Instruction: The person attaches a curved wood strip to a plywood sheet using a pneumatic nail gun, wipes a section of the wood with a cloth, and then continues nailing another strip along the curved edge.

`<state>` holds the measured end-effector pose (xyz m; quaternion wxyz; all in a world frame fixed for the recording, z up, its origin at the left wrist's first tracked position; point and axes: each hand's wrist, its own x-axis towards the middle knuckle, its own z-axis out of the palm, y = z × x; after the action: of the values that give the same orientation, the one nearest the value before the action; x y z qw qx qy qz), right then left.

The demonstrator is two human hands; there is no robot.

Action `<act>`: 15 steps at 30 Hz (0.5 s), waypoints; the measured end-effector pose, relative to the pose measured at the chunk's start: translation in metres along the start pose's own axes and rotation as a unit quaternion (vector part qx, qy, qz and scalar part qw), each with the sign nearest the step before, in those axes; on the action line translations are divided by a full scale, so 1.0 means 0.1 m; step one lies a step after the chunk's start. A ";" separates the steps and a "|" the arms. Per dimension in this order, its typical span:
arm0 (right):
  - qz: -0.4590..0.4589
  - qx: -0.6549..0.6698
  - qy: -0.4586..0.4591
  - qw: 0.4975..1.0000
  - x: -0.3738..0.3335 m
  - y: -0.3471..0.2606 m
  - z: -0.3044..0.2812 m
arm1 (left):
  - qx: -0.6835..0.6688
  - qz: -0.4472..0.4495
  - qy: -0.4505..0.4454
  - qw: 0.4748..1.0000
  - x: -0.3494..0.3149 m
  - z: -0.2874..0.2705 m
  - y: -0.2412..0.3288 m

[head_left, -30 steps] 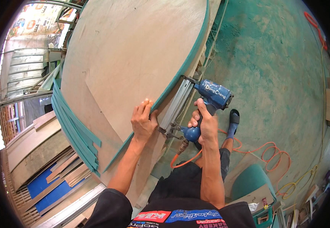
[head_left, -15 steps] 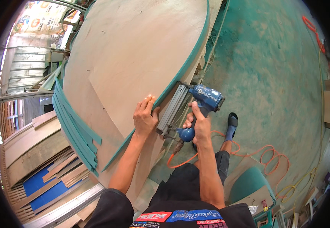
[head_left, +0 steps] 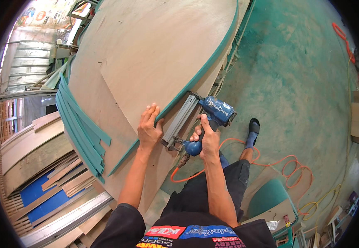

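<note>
A large pale wooden panel (head_left: 154,49) with a curved outline lies before me, a thin green strip (head_left: 222,51) running along its edge. My left hand (head_left: 149,131) straddles that strip, fingers stretched over the panel side and thumb on the outer side. In my right hand (head_left: 208,139) is a blue nail gun (head_left: 220,111), gripped by its handle. Its nose meets the strip ahead of my left hand, and its long grey magazine (head_left: 181,118) points back toward me. An orange air hose (head_left: 175,175) leaves the handle's lower end.
Several loose green strips (head_left: 80,132) lie fanned on the panel's left. Wooden boards and offcuts (head_left: 39,140) are stacked at lower left. The orange hose coils on the green-stained floor (head_left: 278,82), near a green chair (head_left: 266,196) at lower right.
Both hands and the nail gun have shifted slightly left in view. The gun's nose stays at the strip, and my left hand remains on the panel edge.
</note>
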<state>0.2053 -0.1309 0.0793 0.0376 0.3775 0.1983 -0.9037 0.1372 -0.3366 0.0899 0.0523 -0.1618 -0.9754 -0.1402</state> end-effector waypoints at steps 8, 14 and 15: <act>-0.008 0.008 0.009 1.000 -0.01 0.06 0.02 | 0.016 0.019 -0.011 1.000 0.01 0.05 0.00; -0.011 0.011 0.023 1.000 -0.02 0.04 0.04 | 0.016 0.078 -0.039 0.996 0.13 -0.08 0.00; -0.010 0.015 0.022 1.000 -0.05 0.02 0.07 | 0.020 0.080 -0.039 0.996 0.10 -0.09 -0.01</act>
<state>0.2046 -0.1358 0.0867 0.0187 0.3959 0.1895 -0.8983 0.1276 -0.3367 0.0994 0.0289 -0.2439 -0.9631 -0.1101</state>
